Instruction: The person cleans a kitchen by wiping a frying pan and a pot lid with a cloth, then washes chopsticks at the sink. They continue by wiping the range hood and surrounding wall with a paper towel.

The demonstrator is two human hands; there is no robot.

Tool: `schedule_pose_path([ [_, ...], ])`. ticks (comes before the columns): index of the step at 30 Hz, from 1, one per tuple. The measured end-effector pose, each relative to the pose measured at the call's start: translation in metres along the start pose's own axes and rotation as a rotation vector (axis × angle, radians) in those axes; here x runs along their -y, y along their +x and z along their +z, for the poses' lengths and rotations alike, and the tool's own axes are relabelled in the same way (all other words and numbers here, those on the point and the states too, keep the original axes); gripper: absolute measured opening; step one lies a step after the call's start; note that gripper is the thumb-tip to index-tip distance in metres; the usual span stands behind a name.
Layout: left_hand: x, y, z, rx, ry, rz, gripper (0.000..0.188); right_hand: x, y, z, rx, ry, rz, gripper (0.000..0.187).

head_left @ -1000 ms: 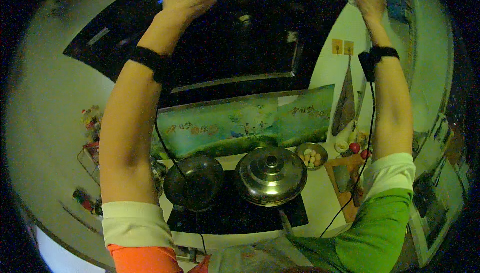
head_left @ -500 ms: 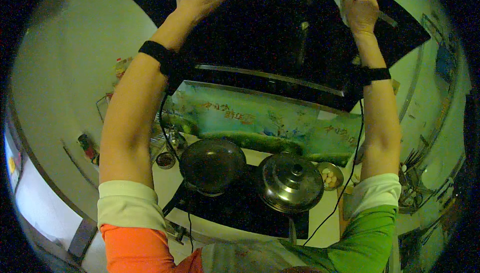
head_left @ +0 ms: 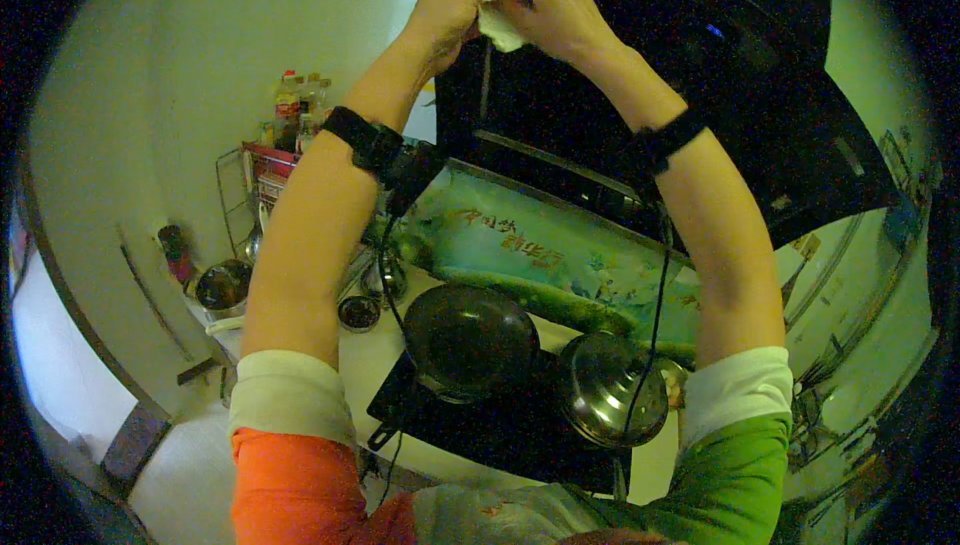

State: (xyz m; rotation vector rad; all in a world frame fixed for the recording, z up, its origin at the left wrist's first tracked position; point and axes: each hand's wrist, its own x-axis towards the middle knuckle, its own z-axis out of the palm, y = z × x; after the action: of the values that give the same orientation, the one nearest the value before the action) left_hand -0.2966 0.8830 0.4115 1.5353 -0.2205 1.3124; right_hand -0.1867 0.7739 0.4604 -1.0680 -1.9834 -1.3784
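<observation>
Both hands have swung inward since the earlier frame, when they stood well apart with the cloth in the right one; now they meet near 12 o'clock, and the view has turned so that more of the left wall shows.

Largest is the black range hood, filling the stretch from 12 round to 2 o'clock. Below it a green printed panel runs from the centre toward 4 o'clock. Between 5 and 6 o'clock lies the black cooktop, bearing a dark wok at 6 o'clock and a pan with a shiny lid between 4 and 5. Bottles stand at 10 o'clock, and a small dark bowl sits at 8.

Left hand and right hand come together on the crumpled white cloth: the left pinches it with thumb and fingers, the right closes round it — whether skin touches skin, I cannot tell. It lies between 2 and 3 o'clock from the left hand and toward 9 from the right, so neither is clearly nearer. Its long axis runs roughly 12 to 6 — one end above the fingers, the other hanging below.
</observation>
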Motion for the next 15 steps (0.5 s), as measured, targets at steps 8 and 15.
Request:
schedule_pose_path([
  [8, -0.033, 0.041, -0.075, -0.723, 0.527, 0.545, 0.027, 0.049, 0.004, -0.068, 0.089, -0.065, 0.094, 0.02],
  [15, 0.007, 0.104, 0.03, -0.682, 0.494, 0.928, 0.014, 0.035, 0.014, -0.092, 0.038, -0.436, 0.071, 0.01],
])
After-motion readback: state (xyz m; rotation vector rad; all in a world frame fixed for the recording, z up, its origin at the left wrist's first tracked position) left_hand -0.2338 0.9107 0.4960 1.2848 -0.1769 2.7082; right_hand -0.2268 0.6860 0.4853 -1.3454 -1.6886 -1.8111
